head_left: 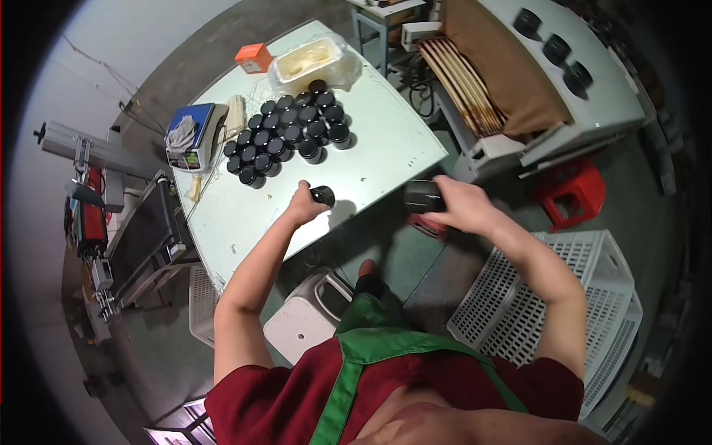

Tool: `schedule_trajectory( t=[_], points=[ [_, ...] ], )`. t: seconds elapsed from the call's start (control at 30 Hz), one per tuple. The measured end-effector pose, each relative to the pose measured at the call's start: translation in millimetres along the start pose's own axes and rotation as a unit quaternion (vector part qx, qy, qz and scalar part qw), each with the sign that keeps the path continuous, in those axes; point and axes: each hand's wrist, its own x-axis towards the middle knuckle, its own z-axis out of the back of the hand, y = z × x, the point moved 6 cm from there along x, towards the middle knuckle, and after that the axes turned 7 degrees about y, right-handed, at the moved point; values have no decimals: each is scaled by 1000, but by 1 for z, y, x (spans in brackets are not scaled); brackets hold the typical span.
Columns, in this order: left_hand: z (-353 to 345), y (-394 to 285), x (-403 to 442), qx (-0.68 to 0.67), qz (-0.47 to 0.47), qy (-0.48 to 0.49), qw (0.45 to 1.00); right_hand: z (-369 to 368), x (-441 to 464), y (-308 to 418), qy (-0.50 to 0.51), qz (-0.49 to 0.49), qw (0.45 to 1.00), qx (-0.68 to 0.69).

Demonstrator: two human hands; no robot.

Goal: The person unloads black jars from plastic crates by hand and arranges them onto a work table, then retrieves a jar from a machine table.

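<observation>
My left hand [302,205] is closed around a small black-lidded jar [323,196] near the front edge of the white table [393,137]. Out past that table's right edge, my right hand [466,205] grips a larger black cylinder [423,196], held sideways in the air. A cluster of several black-lidded jars [288,117] stands upright on the table, beyond my left hand. Fingers on the far side of both held objects are partly hidden.
On the table are a blue-topped scale [190,126] with a crumpled cloth, an orange box [254,58] and a plastic-lined tub [311,59]. A conveyor machine [144,230] stands left. White crates [512,297], a red stool [569,194] and a white stool [300,326] occupy the floor.
</observation>
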Motion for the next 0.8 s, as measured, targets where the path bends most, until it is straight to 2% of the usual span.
schedule_trajectory(
  t=[0.13,0.3,0.47,0.6,0.7,0.8],
  points=[
    [24,67,64,38,46,-38,997,-80,164,21,50,-22,994,-94],
    [33,105,117,61,83,-50,993,-120,282,51,95,-105,978,-154],
    [42,98,128,63,113,-66,989,-142,344,70,186,-185,937,-229],
    [42,99,145,88,122,-61,987,-153,367,81,241,-188,915,-263],
    [42,95,156,100,111,-64,987,-157,379,91,285,-144,899,-301],
    [43,94,168,88,79,-100,988,-157,390,98,212,-133,912,-325]
  ],
)
